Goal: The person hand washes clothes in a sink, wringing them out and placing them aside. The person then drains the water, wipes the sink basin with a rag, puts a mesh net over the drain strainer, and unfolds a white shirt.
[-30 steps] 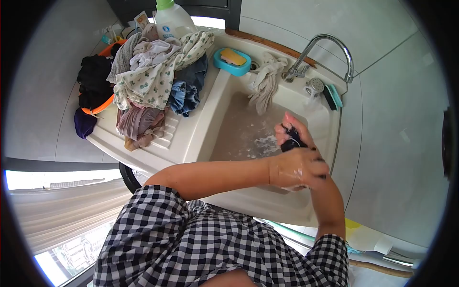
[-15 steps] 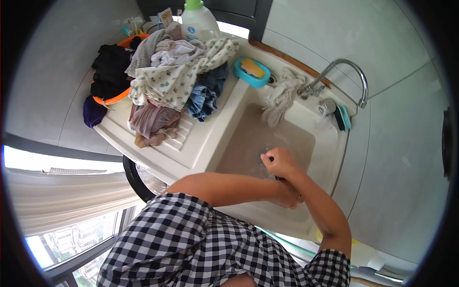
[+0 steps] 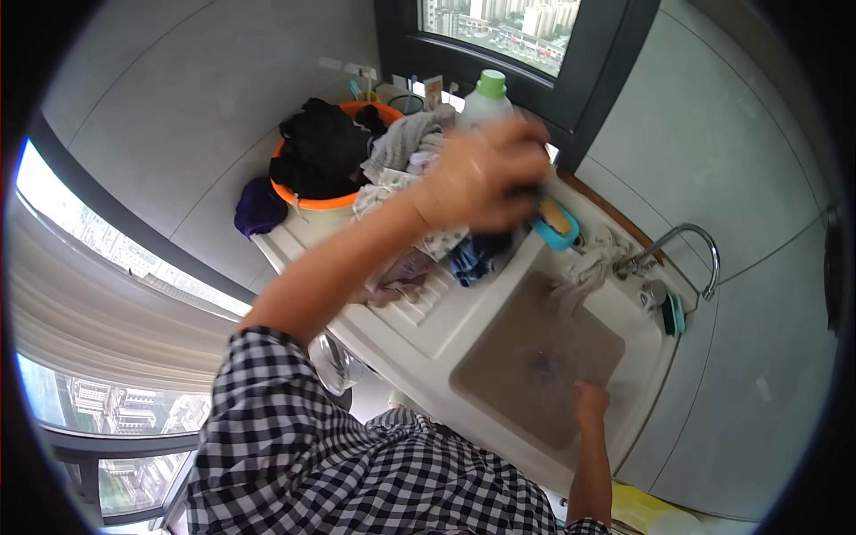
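Observation:
My left hand (image 3: 486,174) is raised over the laundry pile, near a green-capped bottle (image 3: 486,102). Motion blurs its bent fingers; a dark patch shows below them, and whether it is held cannot be made out. Low over the sink (image 3: 464,374), my right hand (image 3: 590,401) is closed at the edge of the murky water (image 3: 508,383). Whatever is in its fingers is hidden. A dark, swirling spot (image 3: 546,366) shows in the water beyond it. Behind my left arm lie blue denim (image 3: 473,259), a patterned white cloth (image 3: 374,196) and a mauve garment (image 3: 401,276).
An orange basin (image 3: 308,203) holds black clothes (image 3: 321,147), beside a purple cloth (image 3: 260,207). A blue soap dish (image 3: 557,239) sits on the sink's rim, with a wet whitish cloth (image 3: 584,276) nearby. The faucet (image 3: 691,230) arches at the right, above a brush (image 3: 670,314).
My hands were together over the water and have parted. The left swung up over the laundry; the right stayed low over the sink. The view tilted up, showing more of the window.

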Motion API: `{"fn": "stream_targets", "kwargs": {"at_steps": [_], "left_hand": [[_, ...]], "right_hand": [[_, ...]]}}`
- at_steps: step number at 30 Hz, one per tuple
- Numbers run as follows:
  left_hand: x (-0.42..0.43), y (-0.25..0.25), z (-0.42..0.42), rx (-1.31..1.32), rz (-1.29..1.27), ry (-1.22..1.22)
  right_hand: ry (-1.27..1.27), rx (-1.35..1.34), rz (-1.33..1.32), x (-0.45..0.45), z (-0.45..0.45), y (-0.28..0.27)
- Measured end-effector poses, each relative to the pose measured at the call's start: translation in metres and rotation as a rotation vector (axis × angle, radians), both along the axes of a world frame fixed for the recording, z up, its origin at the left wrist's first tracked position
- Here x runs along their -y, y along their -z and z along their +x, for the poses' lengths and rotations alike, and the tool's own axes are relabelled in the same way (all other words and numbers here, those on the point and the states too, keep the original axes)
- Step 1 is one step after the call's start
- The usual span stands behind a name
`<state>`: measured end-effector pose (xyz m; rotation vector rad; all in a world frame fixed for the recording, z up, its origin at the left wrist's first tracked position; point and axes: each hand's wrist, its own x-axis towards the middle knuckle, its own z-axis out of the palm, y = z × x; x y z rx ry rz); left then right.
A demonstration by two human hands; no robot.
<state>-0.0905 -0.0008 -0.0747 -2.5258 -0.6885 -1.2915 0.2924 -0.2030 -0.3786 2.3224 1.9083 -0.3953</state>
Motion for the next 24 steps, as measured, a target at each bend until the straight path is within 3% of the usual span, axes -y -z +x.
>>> {"fn": "stream_targets", "kwargs": {"at_steps": [1,4,5,7,9,10,11,12,14,16,18,21,24], "left_hand": [[-0.015,-0.021,-0.03,0.005,0.139,-0.118],[-0.06,-0.047,-0.112,0.076,0.392,-0.382],[-0.072,-0.043,-0.136,0.105,0.434,-0.454],[-0.093,-0.008,-0.184,0.128,0.253,-0.631],[-0.112,0.065,-0.235,0.067,-0.067,-0.752],[-0.123,0.122,-0.275,-0.115,-0.298,-0.739],[-0.118,0.148,-0.284,-0.053,-0.338,-0.756],[-0.114,0.151,-0.283,0.08,-0.37,-0.734],[-0.119,0.138,-0.282,0.006,-0.348,-0.593],[-0.122,0.134,-0.279,-0.096,-0.338,-0.583],[-0.117,0.134,-0.273,-0.055,-0.386,-0.648],[-0.114,0.136,-0.272,-0.099,-0.376,-0.676],[-0.091,0.117,-0.252,-0.005,-0.137,-0.586]], "right_hand": [[0.132,-0.235,0.206,0.007,0.003,0.006],[0.244,-0.416,0.133,0.016,-0.006,0.009],[0.207,-0.362,0.129,0.023,-0.01,0.017],[0.135,-0.242,0.123,0.03,-0.017,0.031],[0.183,-0.42,0.009,0.029,-0.036,0.023],[0.227,-0.51,-0.046,0.032,-0.046,0.016],[0.186,-0.5,-0.074,0.037,-0.049,0.013],[0.153,-0.489,-0.096,0.038,-0.05,0.008],[0.145,-0.568,-0.145,0.036,-0.061,-0.035],[0.217,-0.916,0.052,0.039,-0.062,-0.055],[0.58,-1.434,0.117,0.032,-0.075,-0.103],[0.823,-1.348,0.308,0.035,-0.063,-0.051],[0.275,0.097,0.366,0.062,-0.077,-0.017]]}}
